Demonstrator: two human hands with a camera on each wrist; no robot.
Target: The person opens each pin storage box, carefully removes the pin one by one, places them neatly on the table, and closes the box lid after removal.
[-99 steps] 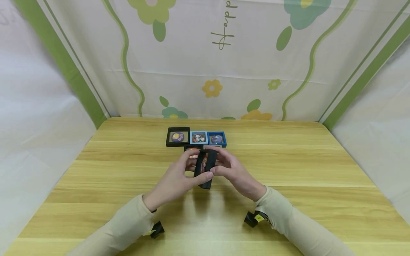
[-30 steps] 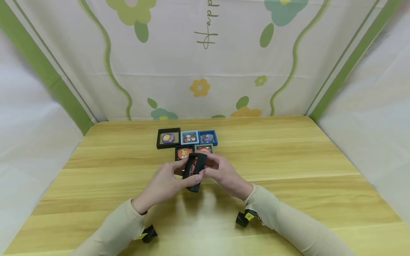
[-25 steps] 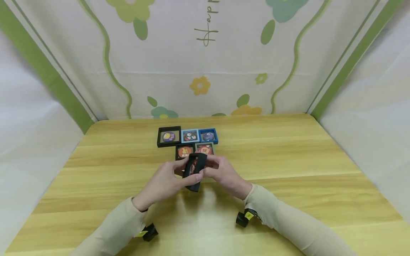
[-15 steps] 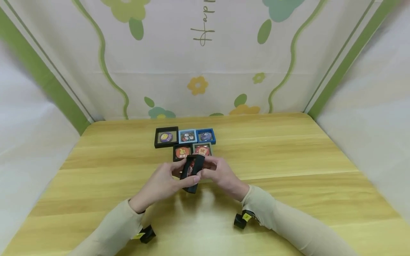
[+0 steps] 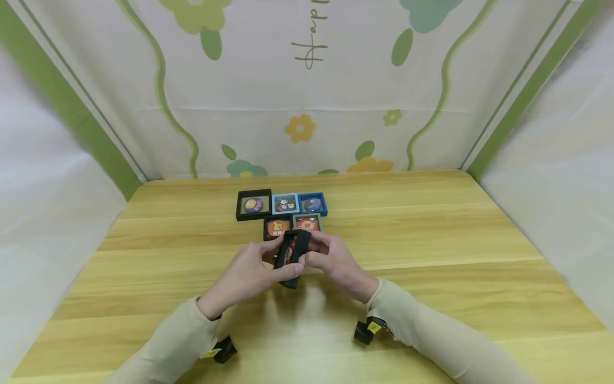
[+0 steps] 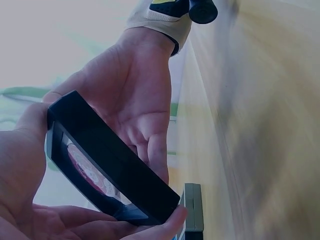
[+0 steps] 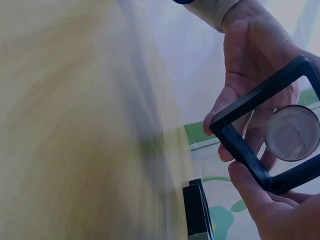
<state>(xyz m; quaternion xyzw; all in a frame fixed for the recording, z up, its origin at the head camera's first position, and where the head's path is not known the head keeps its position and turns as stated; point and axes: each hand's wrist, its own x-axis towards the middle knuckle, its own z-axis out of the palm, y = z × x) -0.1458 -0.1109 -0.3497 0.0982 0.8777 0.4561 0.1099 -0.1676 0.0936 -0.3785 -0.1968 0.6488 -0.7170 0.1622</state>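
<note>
A square black display frame point(image 5: 299, 246) is held up, tilted nearly edge-on in the head view, in front of the other frames. Its clear film carries a round pin badge point(image 7: 292, 132), whose plain back shows in the right wrist view; in the left wrist view reddish printing shows. My left hand point(image 5: 245, 273) grips the frame from the left, thumb across the near edge and fingers on the far side. From the right, my right hand point(image 5: 338, 265) pinches it, the thumb close to the left thumb tip. Some fingers of both hands are hidden behind the frame.
Several badge frames lie beyond the hands on the wooden table point(image 5: 431, 234): a larger black frame point(image 5: 239, 208), a light-blue frame point(image 5: 297, 204) and a blue frame point(image 5: 324, 205) in the back row. Before them lie a smaller black frame point(image 5: 266, 229) and a grey frame point(image 5: 320, 218). A flowered curtain point(image 5: 240, 90) hangs behind.
Since the earliest frame, the head view has shifted. The held frame has come slightly nearer and tilted a little, showing more of the two front-row frames. In the last second the hands keep their hold.
</note>
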